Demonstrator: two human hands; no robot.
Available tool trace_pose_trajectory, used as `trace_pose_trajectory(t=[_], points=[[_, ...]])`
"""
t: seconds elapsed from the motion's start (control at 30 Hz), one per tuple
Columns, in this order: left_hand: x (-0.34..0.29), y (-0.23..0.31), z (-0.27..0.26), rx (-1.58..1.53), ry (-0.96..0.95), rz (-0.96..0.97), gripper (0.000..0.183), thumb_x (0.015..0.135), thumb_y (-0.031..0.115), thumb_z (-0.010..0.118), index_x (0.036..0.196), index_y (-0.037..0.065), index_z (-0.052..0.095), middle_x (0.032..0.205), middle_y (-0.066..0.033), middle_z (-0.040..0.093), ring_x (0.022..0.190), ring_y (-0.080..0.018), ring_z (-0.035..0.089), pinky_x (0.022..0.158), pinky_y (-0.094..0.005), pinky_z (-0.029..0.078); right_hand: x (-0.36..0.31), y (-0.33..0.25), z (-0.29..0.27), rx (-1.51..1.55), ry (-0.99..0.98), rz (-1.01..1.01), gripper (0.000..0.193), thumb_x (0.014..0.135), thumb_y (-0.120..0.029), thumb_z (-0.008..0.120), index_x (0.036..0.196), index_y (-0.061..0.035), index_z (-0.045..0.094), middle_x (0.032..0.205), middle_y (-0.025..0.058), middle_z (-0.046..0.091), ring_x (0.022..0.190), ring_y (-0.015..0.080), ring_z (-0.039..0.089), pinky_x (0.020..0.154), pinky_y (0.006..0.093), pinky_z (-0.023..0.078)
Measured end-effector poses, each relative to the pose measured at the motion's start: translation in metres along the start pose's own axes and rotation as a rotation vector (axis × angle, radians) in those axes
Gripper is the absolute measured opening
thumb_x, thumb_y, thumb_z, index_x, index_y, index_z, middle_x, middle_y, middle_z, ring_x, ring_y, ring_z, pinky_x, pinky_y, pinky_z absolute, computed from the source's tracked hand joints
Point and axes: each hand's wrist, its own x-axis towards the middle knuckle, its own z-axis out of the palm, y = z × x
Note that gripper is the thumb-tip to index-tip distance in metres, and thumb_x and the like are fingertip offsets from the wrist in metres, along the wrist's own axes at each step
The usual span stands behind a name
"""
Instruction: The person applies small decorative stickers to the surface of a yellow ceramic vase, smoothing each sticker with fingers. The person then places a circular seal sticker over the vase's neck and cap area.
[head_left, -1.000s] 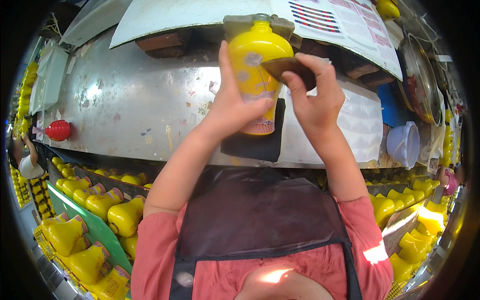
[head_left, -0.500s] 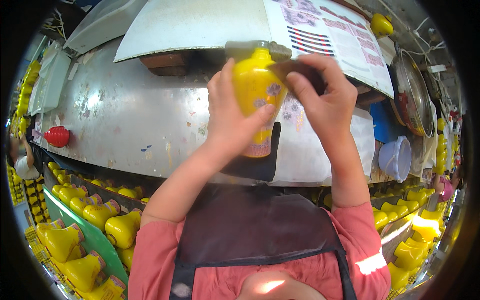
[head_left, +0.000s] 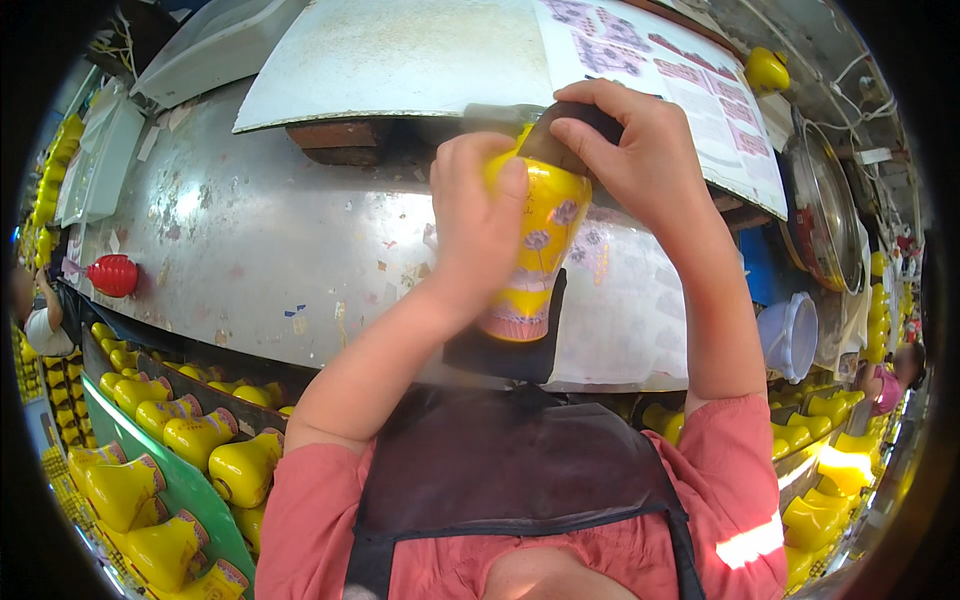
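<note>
Honestly, can't read a single word here. Closest thing to text is on the yellow vase [head_left: 547, 225]: a short vertical row of dark characters on its upper half, near the purple flowers, way too small to make out. The pale sheet [head_left: 625, 325] beside it has a yellowish column of marks next to some purple flower prints, could be lettering, can't tell. Printed sheet [head_left: 690, 100] on the white board [head_left: 430, 60] is mostly purplish designs, too fine to read.

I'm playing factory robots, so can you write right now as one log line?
left hand: grips yellow vase | right hand: pinches dark flat piece at vase's shoulder | nearby: black pad, red ribbed object
</note>
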Motion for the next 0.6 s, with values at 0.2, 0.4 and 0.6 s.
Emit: trace_pose_trajectory(t=[0.2, 0.4, 0.6], points=[[0.004, -0.008, -0.003, -0.215, -0.025, -0.162, 0.027, 0.107, 0.022, 0.046, 0.117, 0.0, 0.061, 0.113, -0.0154, 0.06, 0.108, -0.0297, 0.057, 0.099, -0.0389, 0.044, -0.004, -0.009, -0.003, 0.114, 0.029, -0.004, 0.022, 0.089, -0.009, 0.075, 0.109, -0.0001, 0.074, 0.091, 0.0113, 0.076, 0.081, 0.0146, 0.072, 0.075, 0.0282, 0.057], [0.011, -0.004, -0.006, -0.523, -0.103, -0.367, 0.028, 0.112, 0.023, 0.042, 0.121, 0.003, 0.06, 0.111, -0.0064, 0.063, 0.1, -0.0144, 0.06, 0.093, -0.0301, 0.049, -0.001, -0.01, 0.001, -0.177, 0.113, -0.2, 0.021, 0.087, -0.01, 0.077, 0.106, -0.003, 0.076, 0.09, 0.013, 0.075, 0.078, 0.0258, 0.072, 0.074, 0.0321, 0.057], [0.01, 0.008, -0.015, -0.918, -0.126, -0.61, 0.028, 0.111, 0.02, 0.046, 0.124, -0.001, 0.06, 0.115, -0.0082, 0.065, 0.107, -0.0162, 0.062, 0.097, -0.0313, 0.05, -0.054, -0.02, 0.007, -0.378, 0.059, -0.63, 0.029, 0.075, -0.006, 0.075, 0.102, -0.0157, 0.078, 0.094, 0.0057, 0.074, 0.079, 0.0224, 0.07, 0.068, 0.0339, 0.057]])
